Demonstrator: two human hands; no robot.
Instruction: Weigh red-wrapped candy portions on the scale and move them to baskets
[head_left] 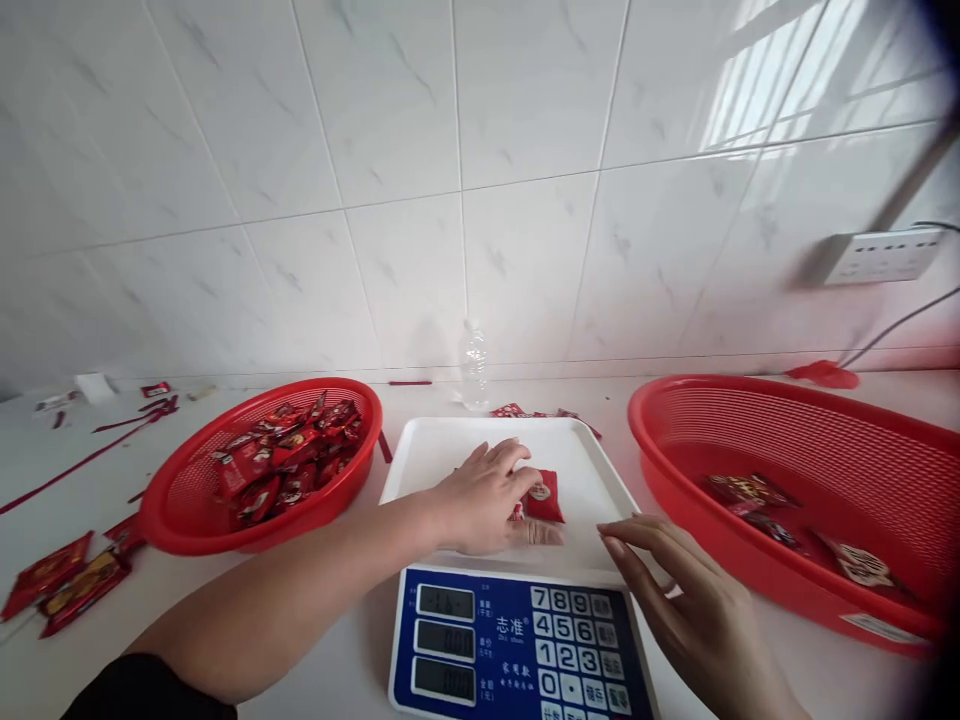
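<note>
"Left hand (480, 500)?"
"One, over the white tray (431, 445) of the blue-fronted scale (514, 645); fingers loosely spread about a red packet (546, 497), which lies on the tray. Grip: cannot tell."
"Right hand (694, 600)?"
"One, at the tray's right edge; fingertips drawn close. Pinching anything: cannot tell."
"Surroundings?"
"Counter (341, 645), white. Left basket (169, 525), red, heaped with packets. Right basket (664, 465), red, few packets. Clear bottle (474, 370), one, behind the tray."
</note>
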